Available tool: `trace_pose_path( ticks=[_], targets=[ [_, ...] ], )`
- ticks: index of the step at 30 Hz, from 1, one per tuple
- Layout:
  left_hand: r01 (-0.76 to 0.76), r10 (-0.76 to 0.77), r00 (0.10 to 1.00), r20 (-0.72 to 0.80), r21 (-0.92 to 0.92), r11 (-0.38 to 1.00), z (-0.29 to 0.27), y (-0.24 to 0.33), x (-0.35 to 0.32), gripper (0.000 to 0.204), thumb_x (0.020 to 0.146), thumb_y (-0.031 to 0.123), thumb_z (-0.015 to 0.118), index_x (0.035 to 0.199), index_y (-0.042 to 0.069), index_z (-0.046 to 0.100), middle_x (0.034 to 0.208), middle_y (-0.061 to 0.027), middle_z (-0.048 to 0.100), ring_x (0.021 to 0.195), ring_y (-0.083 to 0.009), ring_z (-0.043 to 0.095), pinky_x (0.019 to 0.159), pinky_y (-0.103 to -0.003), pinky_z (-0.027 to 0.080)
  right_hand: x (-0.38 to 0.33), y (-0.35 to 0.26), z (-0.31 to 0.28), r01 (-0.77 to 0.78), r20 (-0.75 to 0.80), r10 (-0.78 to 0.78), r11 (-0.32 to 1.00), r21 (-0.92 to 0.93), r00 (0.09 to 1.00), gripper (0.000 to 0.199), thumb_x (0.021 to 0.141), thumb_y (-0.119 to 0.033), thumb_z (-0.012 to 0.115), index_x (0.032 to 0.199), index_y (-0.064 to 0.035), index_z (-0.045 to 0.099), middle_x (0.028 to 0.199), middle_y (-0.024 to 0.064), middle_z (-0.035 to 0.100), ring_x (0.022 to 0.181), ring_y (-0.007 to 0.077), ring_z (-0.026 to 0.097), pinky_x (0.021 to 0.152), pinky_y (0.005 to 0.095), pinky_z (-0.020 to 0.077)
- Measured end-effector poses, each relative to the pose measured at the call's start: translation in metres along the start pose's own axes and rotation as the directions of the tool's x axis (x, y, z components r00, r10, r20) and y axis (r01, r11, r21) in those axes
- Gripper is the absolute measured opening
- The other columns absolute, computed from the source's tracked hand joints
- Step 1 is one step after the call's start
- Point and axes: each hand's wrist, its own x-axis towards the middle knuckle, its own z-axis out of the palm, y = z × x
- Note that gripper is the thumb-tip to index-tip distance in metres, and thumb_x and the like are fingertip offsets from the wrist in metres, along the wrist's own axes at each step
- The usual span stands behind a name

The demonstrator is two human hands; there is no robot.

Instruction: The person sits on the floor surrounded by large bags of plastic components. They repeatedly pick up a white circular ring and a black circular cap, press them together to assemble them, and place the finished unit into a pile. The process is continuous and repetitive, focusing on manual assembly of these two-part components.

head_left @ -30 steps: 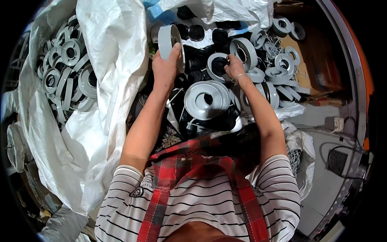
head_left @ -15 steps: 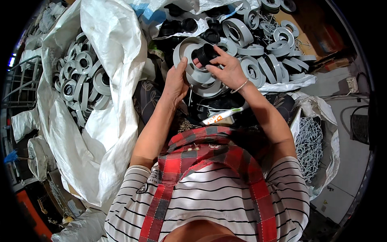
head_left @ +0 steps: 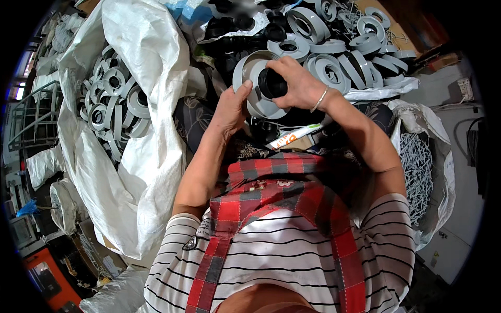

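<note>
A grey round plastic ring (head_left: 249, 72) with a raised rim is in my left hand (head_left: 231, 108), the thumb over its near edge. Between the curled fingers and thumb of my right hand (head_left: 302, 86) sits a black ribbed sleeve (head_left: 271, 83), set against the middle of the ring. Whether the sleeve is seated in the ring's opening, I cannot tell. Just beyond my hands lies a loose pile of similar grey rings (head_left: 327, 73), and black sleeves (head_left: 275, 32) lie at the back.
A white woven sack (head_left: 151, 182) on the left holds several grey rings (head_left: 96, 116). At right stands a sack of small grey rods (head_left: 416, 177). A white and orange printed strip (head_left: 295, 136) lies across my lap. Grey metal racks (head_left: 34, 117) stand far left.
The black sleeve has come down against the ring's middle, and my right hand has turned over it. My left hand still grips the ring. The whole view has shifted slightly.
</note>
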Motion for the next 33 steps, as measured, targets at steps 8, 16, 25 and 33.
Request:
trace_pose_path(
  ticks=[8,16,25,33],
  targets=[
    [0.07,-0.069,0.996,0.061,-0.014,0.997,0.007,0.004,-0.009,0.045,0.091,0.031,0.057,0.121,-0.001,0.049,0.11,-0.009,0.06,0.097,-0.0177,0.059,0.086,-0.035,0.049,-0.011,0.005,-0.002,0.342,-0.146,-0.363,0.928,-0.15,0.92,0.071,0.06,-0.015,0.078,0.122,-0.0013,0.043,0.108,0.0176,0.051,0.099,0.0321,0.053,0.078,0.0337,0.0508],
    [-0.112,0.111,0.994,0.014,0.075,0.991,0.011,-0.003,-0.02,0.048,0.09,0.03,0.059,0.123,-0.001,0.045,0.113,-0.0092,0.057,0.1,-0.0186,0.057,0.086,-0.034,0.047,-0.021,0.008,0.012,-0.193,0.064,0.182,0.898,0.396,0.981,0.055,0.081,-0.037,0.069,0.108,0.0082,0.053,0.087,0.0134,0.063,0.06,0.0143,0.063,0.055,0.0242,0.0534],
    [-0.39,0.874,0.481,-0.068,0.876,0.283,0.011,0.103,-0.028,0.036,0.084,0.02,0.066,0.108,-0.004,0.053,0.102,-0.0109,0.058,0.09,-0.0169,0.055,0.077,-0.029,0.046,0.011,0.048,0.013,-0.34,-0.015,0.463,0.671,0.659,0.886,0.053,0.089,-0.047,0.052,0.096,0.0043,0.06,0.076,0.0116,0.065,0.065,0.0147,0.063,0.055,0.0244,0.0517],
    [-0.198,0.239,0.876,-0.419,0.139,0.97,-0.021,0.04,0.008,0.014,0.087,0.017,0.059,0.091,0.004,0.056,0.087,-0.004,0.057,0.077,-0.0148,0.054,0.074,-0.027,0.044,0.003,0.097,0.047,-0.608,0.042,0.607,0.794,0.013,0.794,0.051,0.079,-0.042,0.06,0.091,0.0073,0.064,0.085,0.0238,0.065,0.089,0.035,0.063,0.082,0.0376,0.0481]
  ],
)
